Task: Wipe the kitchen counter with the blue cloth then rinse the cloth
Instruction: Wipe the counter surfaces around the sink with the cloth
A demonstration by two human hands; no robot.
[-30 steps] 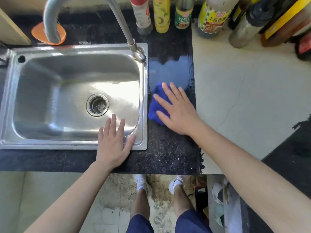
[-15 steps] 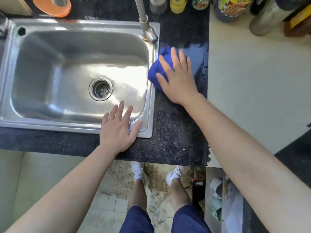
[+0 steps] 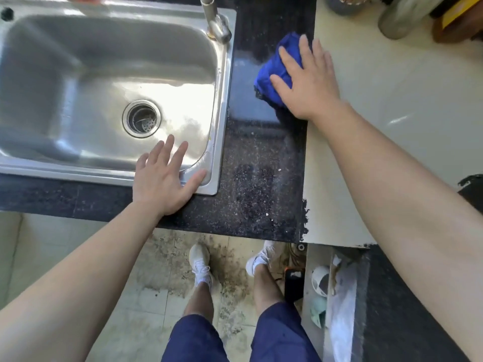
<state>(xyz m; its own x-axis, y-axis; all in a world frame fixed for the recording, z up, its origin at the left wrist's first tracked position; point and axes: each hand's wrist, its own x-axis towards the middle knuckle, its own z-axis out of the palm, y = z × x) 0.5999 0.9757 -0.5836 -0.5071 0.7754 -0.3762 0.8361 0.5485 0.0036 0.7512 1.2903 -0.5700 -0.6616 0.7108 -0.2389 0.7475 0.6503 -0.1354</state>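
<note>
The right hand (image 3: 308, 82) lies flat on the bunched blue cloth (image 3: 269, 74), fingers straight and slightly spread, pressing it down rather than gripping it. The cloth sits on the dark speckled counter (image 3: 251, 184), in the strip between the stainless sink (image 3: 222, 100) and the pale sheet (image 3: 392, 113) covering the surface to the right, near the faucet base (image 3: 217, 27). The left hand (image 3: 162, 184) holds nothing. It rests palm down with fingers apart on the sink's front right corner and the counter edge, apparently as a brace. The step in hand is judged to be the wipe, and the rinse is not yet done. The counter around the cloth shows a wet sheen, while the stretch toward the front edge looks dull and carries pale specks. Recommended practice: hold even palm pressure, overlap the strokes, and draw the cloth forward across the dull patch. Guide debris toward the sink rather than off the edge, and avoid snagging the sheet's ragged border.
</note>
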